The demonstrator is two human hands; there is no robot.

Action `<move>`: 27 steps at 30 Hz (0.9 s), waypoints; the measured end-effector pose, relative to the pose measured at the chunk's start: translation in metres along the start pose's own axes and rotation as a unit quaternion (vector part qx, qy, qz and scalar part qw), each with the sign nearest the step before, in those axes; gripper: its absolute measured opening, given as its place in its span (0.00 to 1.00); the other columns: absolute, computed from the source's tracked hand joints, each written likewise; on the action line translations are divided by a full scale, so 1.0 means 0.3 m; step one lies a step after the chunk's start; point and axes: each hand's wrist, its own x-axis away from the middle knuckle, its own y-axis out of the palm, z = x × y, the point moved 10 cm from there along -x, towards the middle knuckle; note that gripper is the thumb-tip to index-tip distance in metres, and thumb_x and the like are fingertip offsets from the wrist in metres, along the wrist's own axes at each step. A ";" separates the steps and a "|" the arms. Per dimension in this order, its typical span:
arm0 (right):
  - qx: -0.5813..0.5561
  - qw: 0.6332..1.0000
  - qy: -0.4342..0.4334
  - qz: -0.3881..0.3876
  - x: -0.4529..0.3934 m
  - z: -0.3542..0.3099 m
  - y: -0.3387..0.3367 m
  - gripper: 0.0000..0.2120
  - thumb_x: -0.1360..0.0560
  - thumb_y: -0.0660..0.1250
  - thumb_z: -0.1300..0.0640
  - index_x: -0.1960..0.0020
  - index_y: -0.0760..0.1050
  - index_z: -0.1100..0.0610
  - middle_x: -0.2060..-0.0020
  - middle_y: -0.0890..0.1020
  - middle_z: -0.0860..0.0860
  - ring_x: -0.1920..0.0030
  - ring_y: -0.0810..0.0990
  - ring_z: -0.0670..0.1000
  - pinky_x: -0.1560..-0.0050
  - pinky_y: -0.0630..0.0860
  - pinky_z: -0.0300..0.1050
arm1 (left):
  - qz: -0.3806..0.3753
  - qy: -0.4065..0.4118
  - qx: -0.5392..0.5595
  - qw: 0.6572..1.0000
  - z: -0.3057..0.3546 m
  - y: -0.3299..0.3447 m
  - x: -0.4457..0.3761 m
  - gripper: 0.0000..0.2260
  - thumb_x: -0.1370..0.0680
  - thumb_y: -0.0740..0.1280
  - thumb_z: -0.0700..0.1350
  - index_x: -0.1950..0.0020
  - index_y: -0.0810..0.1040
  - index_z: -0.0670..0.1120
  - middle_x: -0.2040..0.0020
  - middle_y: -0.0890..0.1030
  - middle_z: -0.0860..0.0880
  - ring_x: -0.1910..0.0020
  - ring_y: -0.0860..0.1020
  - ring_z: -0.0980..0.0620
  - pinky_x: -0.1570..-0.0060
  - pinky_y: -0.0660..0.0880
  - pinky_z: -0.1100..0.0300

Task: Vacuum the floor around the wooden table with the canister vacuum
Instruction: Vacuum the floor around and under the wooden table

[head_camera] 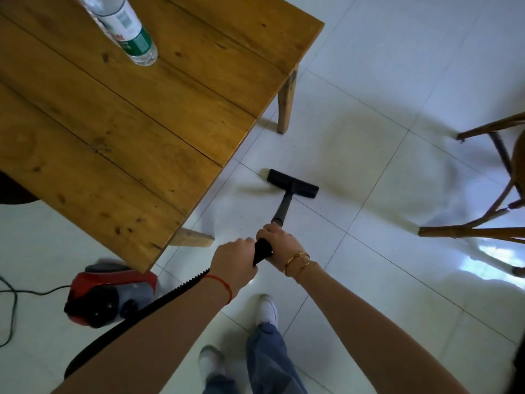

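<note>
A black vacuum wand (pixel 281 209) runs from my hands down to a flat black floor head (pixel 292 184) lying on the white tiled floor (pixel 369 251), just right of the wooden table (pixel 119 123). My left hand (pixel 234 264) grips the wand's rear handle. Ahead of it, my right hand (pixel 279 243) grips the wand from the other side. The red and grey canister vacuum (pixel 110 294) sits on the floor at the lower left, partly under the table's near corner. Its black ribbed hose (pixel 159 300) passes under my left forearm.
A clear plastic water bottle (pixel 125 29) stands on the table. Table legs (pixel 287 100) stand ahead and near the canister. A wooden chair (pixel 494 194) stands at the right edge. A thin power cord (pixel 17 297) trails at the left. My feet in white shoes (pixel 267 308) are below.
</note>
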 end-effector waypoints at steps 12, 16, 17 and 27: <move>-0.040 0.999 0.027 0.007 0.166 -0.226 0.227 0.12 0.26 0.65 0.60 0.43 0.72 0.56 0.45 0.75 0.54 0.41 0.74 0.55 0.43 0.76 0.49 | -0.056 0.020 -0.099 0.993 -0.141 0.117 0.262 0.10 0.23 0.64 0.47 0.43 0.71 0.46 0.50 0.78 0.48 0.57 0.79 0.50 0.61 0.69 0.60; -0.044 0.998 0.032 0.013 0.189 -0.236 0.247 0.12 0.26 0.65 0.60 0.43 0.72 0.56 0.45 0.75 0.53 0.43 0.75 0.55 0.45 0.77 0.49 | -0.056 0.029 -0.103 0.993 -0.141 0.126 0.289 0.11 0.24 0.64 0.46 0.43 0.71 0.46 0.50 0.78 0.47 0.55 0.80 0.49 0.61 0.69 0.60; -0.044 0.998 0.033 0.013 0.192 -0.230 0.248 0.12 0.26 0.65 0.60 0.43 0.72 0.56 0.45 0.75 0.53 0.43 0.75 0.55 0.46 0.77 0.49 | -0.055 0.031 -0.104 0.993 -0.135 0.129 0.288 0.11 0.24 0.64 0.46 0.42 0.71 0.46 0.50 0.78 0.47 0.55 0.79 0.49 0.62 0.69 0.60; -0.027 0.999 0.029 0.033 0.057 0.007 0.032 0.12 0.27 0.68 0.58 0.45 0.72 0.55 0.47 0.76 0.52 0.47 0.77 0.55 0.47 0.78 0.51 | -0.010 0.022 -0.076 0.997 0.020 0.011 0.032 0.10 0.24 0.65 0.46 0.44 0.72 0.45 0.54 0.79 0.48 0.62 0.76 0.50 0.65 0.69 0.60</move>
